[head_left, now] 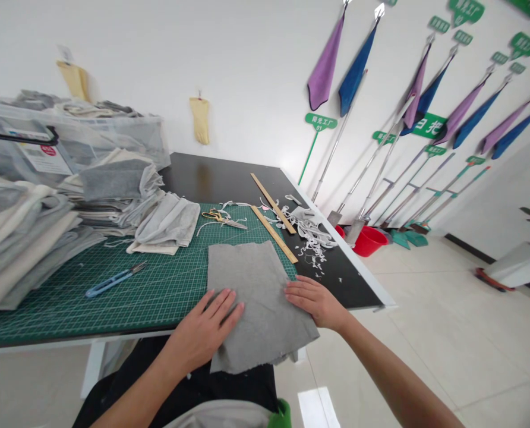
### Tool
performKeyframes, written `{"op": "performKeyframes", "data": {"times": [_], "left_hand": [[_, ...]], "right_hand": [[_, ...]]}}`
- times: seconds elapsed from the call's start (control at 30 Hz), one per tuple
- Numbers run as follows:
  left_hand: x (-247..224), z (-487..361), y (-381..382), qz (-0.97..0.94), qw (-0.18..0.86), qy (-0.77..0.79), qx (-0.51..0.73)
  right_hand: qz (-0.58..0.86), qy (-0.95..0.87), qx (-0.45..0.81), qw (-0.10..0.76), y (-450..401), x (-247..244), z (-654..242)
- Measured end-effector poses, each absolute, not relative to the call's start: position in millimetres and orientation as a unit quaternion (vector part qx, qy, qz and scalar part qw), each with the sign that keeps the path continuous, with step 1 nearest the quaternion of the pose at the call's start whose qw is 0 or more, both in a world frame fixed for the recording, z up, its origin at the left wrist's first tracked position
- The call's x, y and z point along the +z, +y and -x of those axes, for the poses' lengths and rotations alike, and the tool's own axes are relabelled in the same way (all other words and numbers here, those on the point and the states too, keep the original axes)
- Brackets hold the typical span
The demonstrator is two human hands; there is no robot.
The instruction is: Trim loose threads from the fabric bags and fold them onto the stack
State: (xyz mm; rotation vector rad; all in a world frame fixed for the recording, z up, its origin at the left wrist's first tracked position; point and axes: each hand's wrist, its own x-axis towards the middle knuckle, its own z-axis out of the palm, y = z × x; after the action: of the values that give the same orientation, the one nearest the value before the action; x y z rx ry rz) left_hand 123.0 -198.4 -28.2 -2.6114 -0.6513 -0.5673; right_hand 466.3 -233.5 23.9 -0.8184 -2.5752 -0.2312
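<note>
A grey cloth lies over the front edge of a green cutting mat, its lower part hanging past the table edge. My left hand rests on the cloth's left side with its fingers spread. On the right edge of the cloth lies my right hand, fingers stretched out flat and the thumb hidden. Beyond the cloth are two wooden rulers. Gold-handled scissors lie behind it, and a blue seam-ripper-like tool lies on the mat to the left.
Folded grey and white cloths are piled at the left, before a clear plastic bin. White and grey scraps lie at the right on the black tabletop. Mops, a red bucket and hanging cloths stand along the wall.
</note>
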Motion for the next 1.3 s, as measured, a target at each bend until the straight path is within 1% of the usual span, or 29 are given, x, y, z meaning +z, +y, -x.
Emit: {"op": "performKeyframes", "data": {"times": [0.23,0.47,0.63,0.73,0.83,0.97,1.03,1.13,1.2,1.3], "left_hand": [[-42,-123,-204,0.911,0.231,-0.185,-0.286],[-43,-127,-204,0.896,0.200,-0.188,-0.350],[-28,-121,-202,0.885,0.118,-0.209,-0.399],[-10,-111,-201,0.873,0.047,-0.246,-0.418],[14,-105,-193,0.846,-0.043,-0.338,-0.410],[40,-106,-164,0.768,-0.149,-0.514,-0.353],[47,-108,-148,0.730,-0.191,-0.571,-0.323],[48,-108,-131,0.698,-0.243,-0.610,-0.286],[45,-104,-127,0.688,-0.259,-0.622,-0.270],[38,-95,-127,0.675,-0.255,-0.644,-0.254]], "right_hand": [[0.301,-0.929,-0.088,0.199,-235,19,-468],[0.312,-0.921,-0.065,0.225,-237,15,-467],[0.308,-0.912,-0.050,0.267,-237,15,-465],[0.317,-0.898,0.001,0.306,-234,22,-459],[0.376,-0.850,0.094,0.357,-223,32,-445],[0.495,-0.764,0.115,0.399,-185,41,-417],[0.540,-0.728,0.124,0.403,-159,43,-402],[0.584,-0.694,0.145,0.395,-123,47,-381],[0.595,-0.689,0.163,0.381,-107,51,-370],[0.601,-0.694,0.187,0.350,-95,55,-361]]}}
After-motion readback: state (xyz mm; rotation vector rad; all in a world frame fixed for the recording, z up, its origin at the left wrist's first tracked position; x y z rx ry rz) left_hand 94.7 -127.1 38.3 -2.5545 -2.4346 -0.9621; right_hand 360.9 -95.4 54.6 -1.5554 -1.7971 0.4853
